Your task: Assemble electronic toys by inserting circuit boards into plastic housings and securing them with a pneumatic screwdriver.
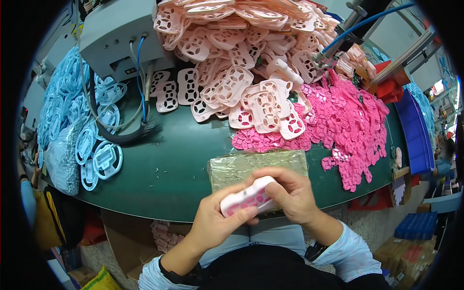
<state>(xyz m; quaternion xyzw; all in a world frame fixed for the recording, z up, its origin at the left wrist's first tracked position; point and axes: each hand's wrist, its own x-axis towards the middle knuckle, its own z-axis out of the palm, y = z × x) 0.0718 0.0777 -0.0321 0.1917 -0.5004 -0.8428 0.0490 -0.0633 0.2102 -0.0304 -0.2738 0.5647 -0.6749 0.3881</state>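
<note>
Between my two hands is a pale pink plastic piece [247, 199] with darker pink button-like patches showing in its openings. My left hand [217, 212] grips its left end, thumb along the near side. On the other end, my right hand [290, 195] closes with the thumb pressing on top and fingers behind. Both hands are above a block wrapped in clear, shiny film [232, 169] at the table's near edge. Beyond it lie loose pale pink plastic frames [266, 108] with cut-out holes, and a heap of bright pink button sheets [353, 130].
A tall heap of pale pink frames [232, 24] covers the back of the green table [164, 179]. At left stand a grey machine box [118, 41] with cables and light blue wheel-shaped parts [107, 159]. A metal fixture [333, 55] stands back right, near a blue-purple bin [416, 130].
</note>
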